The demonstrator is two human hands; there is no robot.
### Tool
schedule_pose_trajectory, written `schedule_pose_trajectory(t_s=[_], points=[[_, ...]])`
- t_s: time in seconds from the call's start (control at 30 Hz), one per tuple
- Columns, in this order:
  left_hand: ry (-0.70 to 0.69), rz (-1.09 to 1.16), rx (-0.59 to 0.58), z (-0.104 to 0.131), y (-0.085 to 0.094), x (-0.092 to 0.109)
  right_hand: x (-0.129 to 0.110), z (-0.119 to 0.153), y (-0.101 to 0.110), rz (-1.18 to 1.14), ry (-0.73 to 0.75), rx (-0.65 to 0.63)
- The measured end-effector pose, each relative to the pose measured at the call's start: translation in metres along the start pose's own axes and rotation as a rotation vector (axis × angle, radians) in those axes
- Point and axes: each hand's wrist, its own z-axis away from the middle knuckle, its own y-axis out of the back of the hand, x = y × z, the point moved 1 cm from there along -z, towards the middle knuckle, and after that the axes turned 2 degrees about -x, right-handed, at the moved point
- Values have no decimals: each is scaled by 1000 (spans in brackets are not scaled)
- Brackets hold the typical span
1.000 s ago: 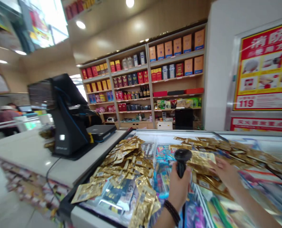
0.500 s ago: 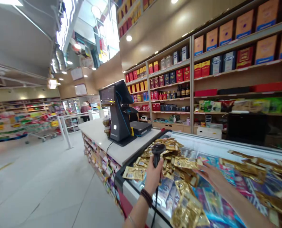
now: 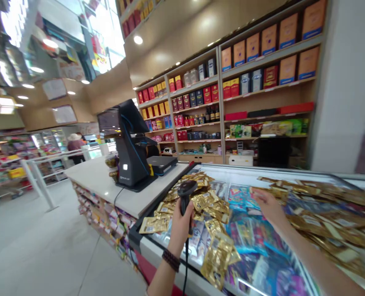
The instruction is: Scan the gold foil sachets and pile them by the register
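My left hand (image 3: 182,220) is wrapped round the handle of a black handheld barcode scanner (image 3: 187,188), held upright above the glass top of a display case. Its cable hangs down past my wrist. My right hand (image 3: 267,203) hovers over the glass to the right, fingers loosely bent and slightly blurred, with no packet clearly visible in them. Between the hands and around the scanner lies a heap of gold foil packets (image 3: 211,203). More gold packets (image 3: 217,257) lie nearer to me. Another spread of them (image 3: 333,222) covers the glass beyond my right hand.
A black checkout terminal (image 3: 129,152) stands on the white counter (image 3: 86,174) at left, with a flat black device (image 3: 162,165) beside it. Colourful packages (image 3: 246,234) show through the case's glass. Shelves of boxes (image 3: 197,98) line the back wall. A person (image 3: 75,146) stands far left.
My right hand has come off the gold packet at the left heap and moved right. The view has turned right. My left hand still holds the scanner.
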Motion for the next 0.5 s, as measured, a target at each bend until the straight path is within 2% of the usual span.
schedule_pose_trajectory(t_s=[0.1, 0.2, 0.3, 0.4, 0.5], points=[[20, 50, -102, 5, -44, -3, 23, -5, 74, 46, -59, 110], [49, 93, -207, 12, -93, -9, 46, -5, 150, 198, -82, 229], [85, 123, -366, 23, -142, -17, 69, 6, 208, 388, -106, 292], [121, 150, -446, 37, -188, -31, 85, 24, 235, 534, -124, 292], [142, 165, -480, 50, -226, -48, 88, 39, 227, 642, -107, 239]])
